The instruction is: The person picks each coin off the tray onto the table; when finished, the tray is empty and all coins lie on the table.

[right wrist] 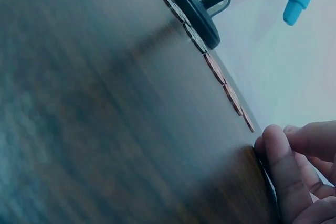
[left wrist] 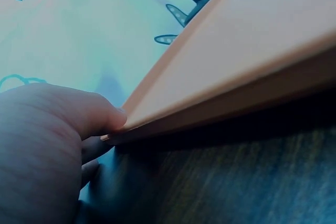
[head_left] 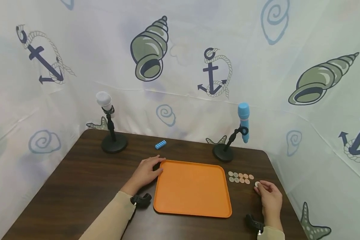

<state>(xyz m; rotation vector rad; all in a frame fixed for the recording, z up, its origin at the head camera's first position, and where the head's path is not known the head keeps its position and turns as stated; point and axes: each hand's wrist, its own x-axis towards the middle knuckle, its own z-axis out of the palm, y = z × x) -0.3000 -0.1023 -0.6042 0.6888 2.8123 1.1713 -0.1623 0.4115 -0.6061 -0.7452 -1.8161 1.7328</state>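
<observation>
An orange tray (head_left: 193, 188) lies on the table. My left hand (head_left: 145, 173) grips its far left corner; in the left wrist view the thumb (left wrist: 105, 114) touches the rim and other fingers reach behind the corner. Two rows of coins (head_left: 241, 178), some silvery and some copper, lie flat to the right of the tray. Just right of those rows, my right hand (head_left: 269, 196) pinches a pale coin (head_left: 257, 183) at the tabletop. In the right wrist view the curled fingers hide that coin, while the row of coins (right wrist: 214, 68) shows edge-on.
At the back left a black stand (head_left: 114, 141) holds a white microphone (head_left: 104, 100). Another stand (head_left: 223, 151), behind the tray and coins, carries a blue microphone (head_left: 244, 116). A blue toy brick (head_left: 160, 144) lies between them. Printed cloth (head_left: 183, 110) hangs behind the table.
</observation>
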